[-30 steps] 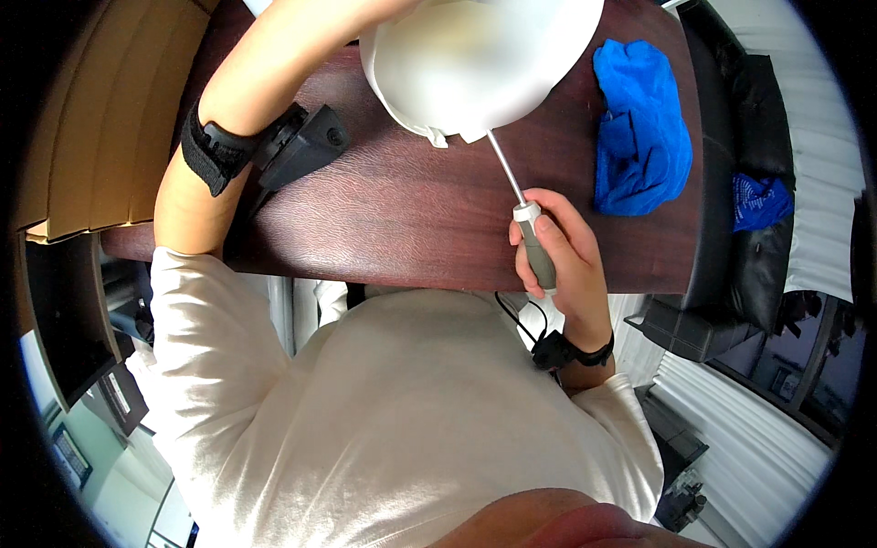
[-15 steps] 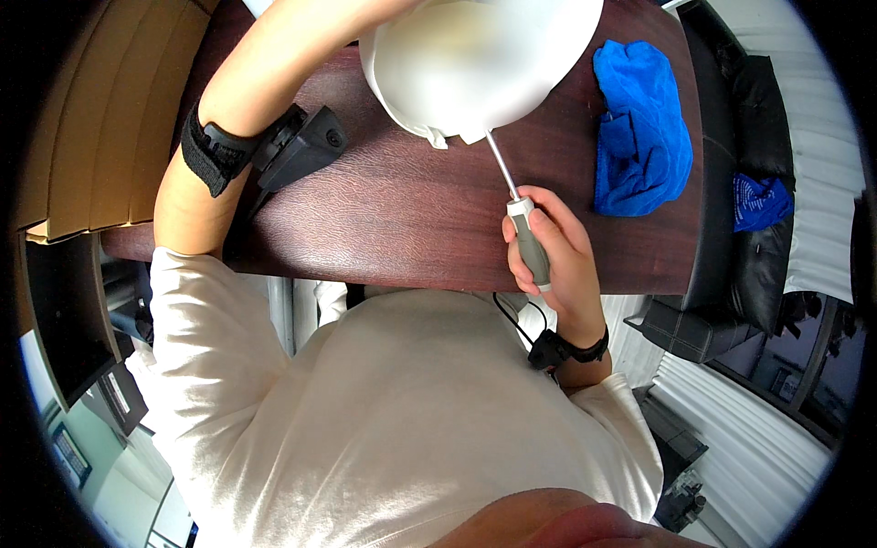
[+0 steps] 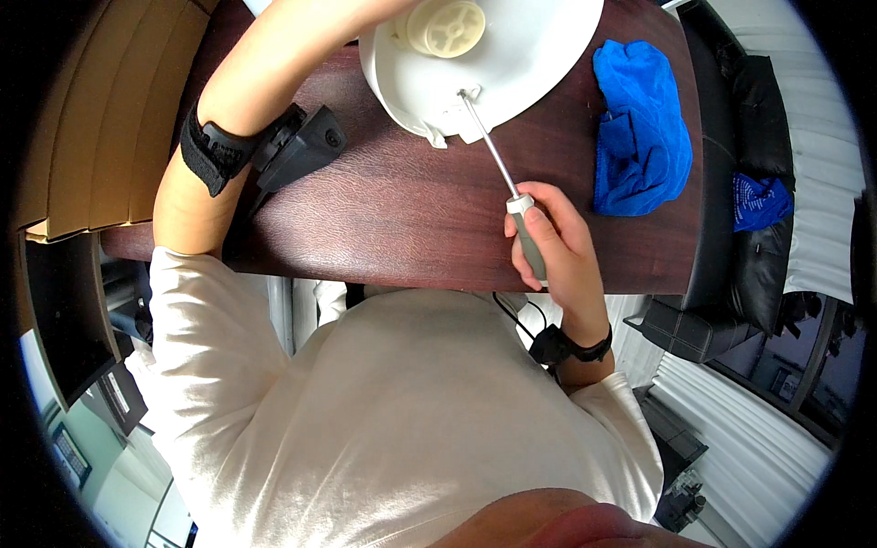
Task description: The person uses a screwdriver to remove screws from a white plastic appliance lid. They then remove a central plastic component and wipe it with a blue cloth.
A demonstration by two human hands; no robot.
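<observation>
Lying slantwise across the near rim of a wide, shallow white plastic shell (image 3: pixel 525 78), a screwdriver with a grey-green and white handle and a slim metal shaft (image 3: pixel 521 206) has its tip inside, just beside a small white tab (image 3: pixel 471 92); whether the two touch is hard to tell. The right hand (image 3: pixel 568 242) is wrapped round the handle, thumb along its upper side. Deeper in the shell, toward the far side, sits a round cream-coloured plastic part with spokes (image 3: pixel 455 29). The left forearm (image 3: pixel 288 55) reaches to the shell's far left, but its hand is beyond the far edge of the view, so its grip cannot be told. A black fabric strap (image 3: pixel 219 151) circles that forearm, with a black wedge-shaped device (image 3: pixel 309 148) beside it. All this is at a dark reddish-brown wood-grain table (image 3: pixel 402 219). To the right lies a crumpled bright blue cloth (image 3: pixel 642 128); farther right stands a black leather sofa (image 3: pixel 763 110), and at far left, brown cardboard (image 3: pixel 110 119).
</observation>
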